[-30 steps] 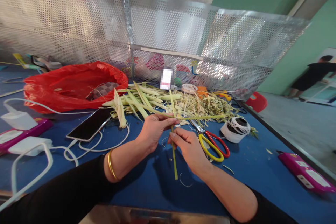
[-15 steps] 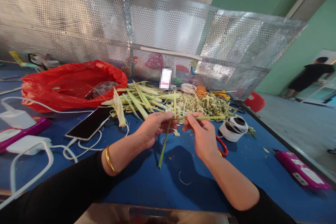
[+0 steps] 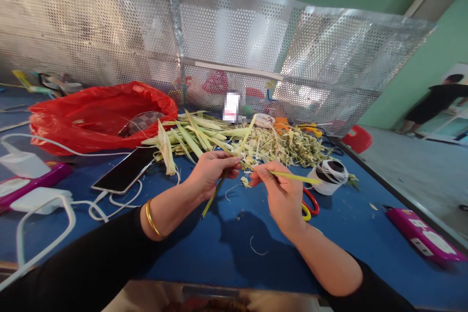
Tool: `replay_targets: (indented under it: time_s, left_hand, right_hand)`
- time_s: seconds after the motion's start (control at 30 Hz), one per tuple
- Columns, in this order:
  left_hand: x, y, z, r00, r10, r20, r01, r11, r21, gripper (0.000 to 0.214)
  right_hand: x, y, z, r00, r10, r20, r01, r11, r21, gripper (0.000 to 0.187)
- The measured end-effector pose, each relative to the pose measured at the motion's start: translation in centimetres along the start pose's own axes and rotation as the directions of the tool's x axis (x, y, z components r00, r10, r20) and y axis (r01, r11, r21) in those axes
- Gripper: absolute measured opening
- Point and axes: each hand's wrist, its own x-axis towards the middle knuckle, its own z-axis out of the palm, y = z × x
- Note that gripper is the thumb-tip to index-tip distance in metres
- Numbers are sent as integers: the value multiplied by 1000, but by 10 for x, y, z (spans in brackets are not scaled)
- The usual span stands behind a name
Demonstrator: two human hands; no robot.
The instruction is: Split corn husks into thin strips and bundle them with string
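Fingers pinched, my left hand (image 3: 210,173) holds narrow green husk strips where they cross. One end points up over the pile; another hangs down toward the table below the palm. Between thumb and fingers, my right hand (image 3: 285,200) grips a husk strip (image 3: 300,177) whose free end sticks out to the right. The crossing itself is partly hidden by my fingers. Beyond my hands lie long pale-green husks (image 3: 192,139) and, to their right, a heap of shredded dry husk pieces (image 3: 288,148). Scissors with red and yellow handles (image 3: 310,204) lie partly behind my right hand.
A white string spool (image 3: 328,178) stands right of my right hand. At left are an open red plastic bag (image 3: 69,126), a phone (image 3: 126,170), white cables and chargers (image 3: 40,201). A magenta case (image 3: 426,234) lies far right. Perforated metal panels (image 3: 234,24) back the table. A person (image 3: 435,102) stands away.
My hands have moved slightly apart and tilted. The right strip's end now slopes down to the right, the upper end leans right, and the hanging end has shifted left.
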Motion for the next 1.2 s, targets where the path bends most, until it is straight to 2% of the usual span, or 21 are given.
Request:
replay_targets:
  time_s: [0.13,0.2,0.23,0.3,0.33,0.43,0.47,0.53,0.63,0.77,0.87,1.0,1.1,1.17,1.2]
  left_hand:
    - [-1,5,-2,999,-34,-5,34,999,0,16]
    - [-1,8,-4,998,-62,27,62,998,4,15]
    - [-1,9,-5,996,-66,54,65,998,5,15]
    - [-1,11,-8,993,-46,112,46,999,6,15]
    - [-1,11,-8,991,-29,134,29,1000,5,17]
    - [-3,9,-8,982,-25,190,21,999,24,24]
    - [-4,7,-7,978,-34,206,26,999,42,27]
    - [-7,4,-4,971,-44,235,21,995,101,31]
    - [-11,0,1,971,-40,236,-15,974,227,30]
    - [-14,-3,5,975,-47,215,-28,942,333,26]
    - [-14,-3,6,966,-74,249,-26,926,378,23]
    - [-16,0,6,951,-101,292,-40,897,440,20]
    - [-18,3,5,956,-95,276,-53,874,483,23]
    - [-19,5,5,966,-75,247,-66,854,516,25]
    - [-19,5,5,971,-62,231,-74,842,535,27]
  right_hand:
    - [1,0,-4,994,-95,56,99,992,-72,12]
    - [7,-1,-9,973,-101,209,120,990,-79,11]
    - [11,-2,-12,947,-75,311,98,994,-57,11]
    - [20,-2,-16,890,22,455,-32,999,14,21]
    - [24,-1,-18,888,82,452,-118,992,53,27]
    - [32,7,-20,907,316,277,-372,911,178,26]
    - [32,10,-19,893,380,241,-433,872,228,23]
    - [31,15,-16,864,433,257,-498,809,312,23]
    - [27,16,-12,878,394,273,-473,803,362,24]
    - [24,11,-7,899,407,160,-437,840,321,24]
    - [22,10,-4,908,411,75,-413,854,317,24]
    - [21,14,0,921,389,36,-382,876,296,24]
    - [22,14,-5,939,340,59,-344,934,94,29]
    - [23,10,-12,966,253,52,-239,952,-188,38]
    - [24,6,-15,984,173,32,-153,931,-332,43]
